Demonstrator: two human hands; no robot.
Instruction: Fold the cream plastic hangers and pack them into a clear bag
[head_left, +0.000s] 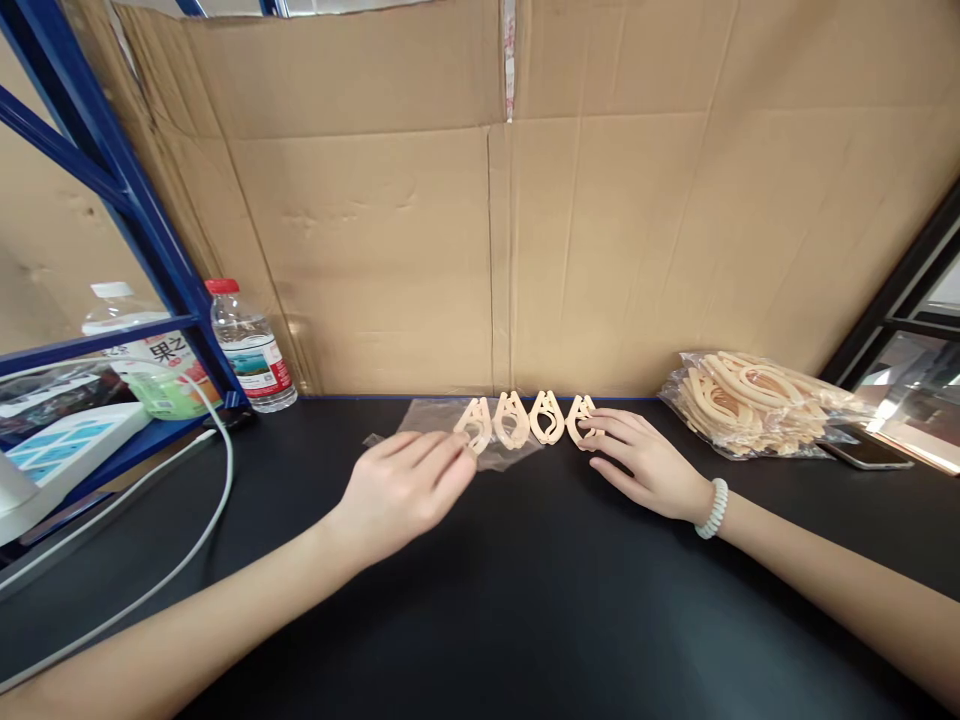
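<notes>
Beige looped pieces (511,408), four of them, sit in a loose row on the black counter (480,620), close to the cardboard wall (390,260). Clear film (431,412) lies under the row's left end, and imo that's the weak spot: if the left hand (409,490) snags it, the film could slide and drag pieces crooked. The right hand (645,465) could knock its end of the row askew too, just from a careless fingertip.

Grip-wise: the left one, at 8 o'clock from the row, is curled at the leftmost piece (486,428); can't tell whether it's really pinching. The right one, a bit past 3 o'clock, is spread, fingertips over the rightmost piece (573,424), not closed around it.

Further out, there's a bagged stack (750,405) at 3 o'clock and a red-capped bottle (251,350) near 10.
</notes>
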